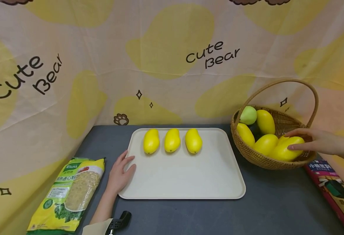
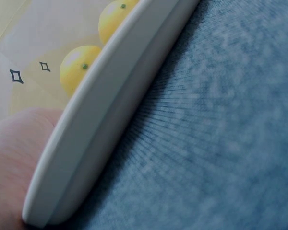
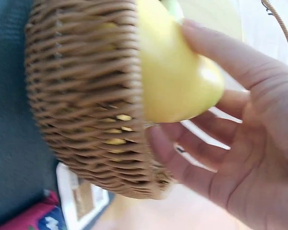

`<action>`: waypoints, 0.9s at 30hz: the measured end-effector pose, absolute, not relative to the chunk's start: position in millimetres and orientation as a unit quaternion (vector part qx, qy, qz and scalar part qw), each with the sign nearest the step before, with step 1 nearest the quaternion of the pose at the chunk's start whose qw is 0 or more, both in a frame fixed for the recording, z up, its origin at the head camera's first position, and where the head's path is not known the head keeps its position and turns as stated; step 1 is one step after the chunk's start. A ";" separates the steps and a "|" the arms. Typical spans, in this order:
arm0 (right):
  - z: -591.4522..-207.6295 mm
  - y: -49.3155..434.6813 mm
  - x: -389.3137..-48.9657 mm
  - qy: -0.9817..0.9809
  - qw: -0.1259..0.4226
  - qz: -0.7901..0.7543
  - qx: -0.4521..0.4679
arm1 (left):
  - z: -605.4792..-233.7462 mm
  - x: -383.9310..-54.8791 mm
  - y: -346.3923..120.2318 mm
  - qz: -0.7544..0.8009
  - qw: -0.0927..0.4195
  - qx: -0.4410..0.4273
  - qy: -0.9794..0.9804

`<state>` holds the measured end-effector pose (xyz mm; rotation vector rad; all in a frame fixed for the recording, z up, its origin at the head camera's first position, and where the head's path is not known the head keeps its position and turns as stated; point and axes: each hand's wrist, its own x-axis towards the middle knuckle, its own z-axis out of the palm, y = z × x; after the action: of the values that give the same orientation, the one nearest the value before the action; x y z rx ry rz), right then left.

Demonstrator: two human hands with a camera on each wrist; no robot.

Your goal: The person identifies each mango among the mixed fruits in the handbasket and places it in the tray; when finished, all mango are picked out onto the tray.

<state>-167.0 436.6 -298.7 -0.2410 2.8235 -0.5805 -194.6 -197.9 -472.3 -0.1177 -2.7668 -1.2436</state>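
Observation:
Three yellow mangoes (image 1: pixel 172 140) lie in a row along the far side of a white tray (image 1: pixel 183 176). My left hand (image 1: pixel 120 174) rests at the tray's left rim, its fingers relaxed over the edge. At the right, my right hand (image 1: pixel 321 142) reaches into a wicker basket (image 1: pixel 248 151) and holds a yellow mango (image 1: pixel 286 150), thumb on one side and fingers round the other. In the right wrist view that mango (image 3: pixel 177 72) shows just above the basket rim. More yellow mangoes (image 1: pixel 266 122) and a light green fruit (image 1: pixel 248 115) sit in the basket.
A yellow and green Knorr bag (image 1: pixel 67 195) lies left of the tray. Another package (image 1: pixel 330 182), red and tan, lies at the right edge below the basket. The basket's tall handle (image 1: pixel 280 81) arches over the fruit. A printed cloth (image 1: pixel 172 65) hangs behind the dark table (image 1: pixel 183 217).

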 end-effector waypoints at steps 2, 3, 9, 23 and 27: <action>-300.9 436.4 -165.8 0.963 0.119 -0.233 -0.069 | -472.1 -194.4 -198.1 -0.409 0.051 -0.036 -0.911; -302.2 436.6 -165.2 0.960 0.114 -0.249 -0.065 | -472.0 -194.3 -198.0 -0.408 0.050 -0.035 -0.911; -310.0 435.3 -162.5 0.947 0.071 -0.310 -0.041 | -473.2 -194.5 -197.6 -0.407 0.045 -0.030 -0.912; -306.3 413.5 -163.4 0.891 -0.017 -0.453 -0.005 | -473.5 -194.4 -198.4 -0.403 0.053 -0.032 -0.913; -299.3 404.9 -161.8 0.849 -0.020 -0.528 -0.017 | -472.0 -194.6 -197.6 -0.403 0.049 -0.029 -0.913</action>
<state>-161.8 404.9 -299.3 -0.0532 2.7024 -1.6801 -194.6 -197.6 -472.0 -0.0877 -2.7832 -1.2281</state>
